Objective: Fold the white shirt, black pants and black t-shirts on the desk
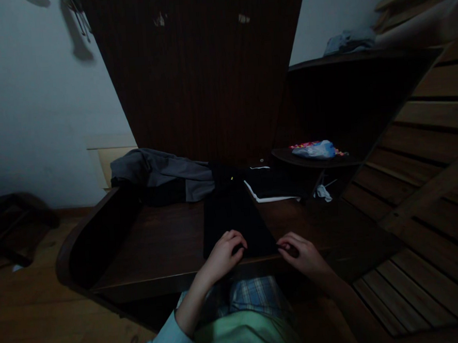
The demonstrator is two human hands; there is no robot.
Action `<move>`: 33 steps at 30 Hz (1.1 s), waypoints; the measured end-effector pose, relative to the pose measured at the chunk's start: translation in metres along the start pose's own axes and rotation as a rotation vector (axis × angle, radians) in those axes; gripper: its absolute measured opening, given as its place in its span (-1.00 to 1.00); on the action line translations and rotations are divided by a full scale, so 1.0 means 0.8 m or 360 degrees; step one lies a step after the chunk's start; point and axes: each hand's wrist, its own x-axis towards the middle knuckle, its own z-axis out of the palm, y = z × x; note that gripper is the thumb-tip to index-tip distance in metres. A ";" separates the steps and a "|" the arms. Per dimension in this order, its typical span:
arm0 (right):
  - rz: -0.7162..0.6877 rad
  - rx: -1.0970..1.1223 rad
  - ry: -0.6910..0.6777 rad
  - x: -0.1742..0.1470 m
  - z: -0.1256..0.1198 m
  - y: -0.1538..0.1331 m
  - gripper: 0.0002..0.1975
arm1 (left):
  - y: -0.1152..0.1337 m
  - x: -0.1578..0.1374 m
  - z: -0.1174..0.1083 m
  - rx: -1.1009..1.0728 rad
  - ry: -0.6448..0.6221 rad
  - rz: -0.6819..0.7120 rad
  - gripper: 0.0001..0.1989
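A dark black cloth (232, 218), likely a folded garment, lies flat on the brown wooden desk (171, 237) and reaches to its front edge. On the cloth near that edge, my left hand (228, 252) has its fingers curled toward the thumb, pinching the fabric; the exact grip is hard to see in the dim light. My right hand (304, 255) pinches the cloth's front right corner between thumb and fingertips. The far end of the cloth merges with other dark fabric at the back.
A grey garment (162, 170) is heaped at the back left. Behind the cloth's right side lies a dark item with a white edge (271, 197). A small shelf (340, 160) holds a plastic packet (315, 149). Wooden slats (419, 175) stand at right.
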 end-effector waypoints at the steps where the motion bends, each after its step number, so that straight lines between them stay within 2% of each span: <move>1: 0.0006 -0.0019 -0.0004 0.001 0.000 0.000 -0.90 | 0.000 0.000 0.000 -0.0005 -0.0002 -0.0004 -0.84; 5: -0.0009 -0.0120 0.0005 0.001 -0.001 -0.001 -0.86 | 0.001 0.001 0.002 -0.0033 0.0000 -0.0005 -0.84; 8: -0.0017 -0.0198 0.0021 0.002 -0.004 -0.005 -0.88 | 0.002 -0.005 -0.001 -0.0052 0.0048 0.0015 -0.76; 13: -0.0069 -0.0140 0.0078 0.018 -0.006 -0.032 -0.89 | -0.004 -0.034 -0.027 0.0202 0.0208 -0.0066 -0.64; 16: -0.0206 -0.0007 0.0045 0.032 0.007 -0.056 -0.89 | -0.013 -0.054 -0.044 0.0350 0.0291 -0.0146 -0.66; 19: -0.0321 0.0063 -0.0094 0.043 0.030 -0.077 -0.87 | -0.019 -0.068 -0.051 0.0415 0.0354 -0.0195 -0.66; 23: -0.0308 -0.0036 -0.0308 0.050 0.057 -0.090 -0.81 | -0.021 -0.073 -0.050 0.0412 0.0379 -0.0240 -0.65; 27: -0.0260 -0.0100 -0.0299 0.049 0.069 -0.089 -0.84 | -0.023 -0.072 -0.049 0.0388 0.0392 -0.0259 -0.76; 33: -0.0223 -0.0056 -0.0262 0.046 0.069 -0.085 -0.84 | -0.025 -0.073 -0.050 0.0323 0.0429 -0.0268 -0.85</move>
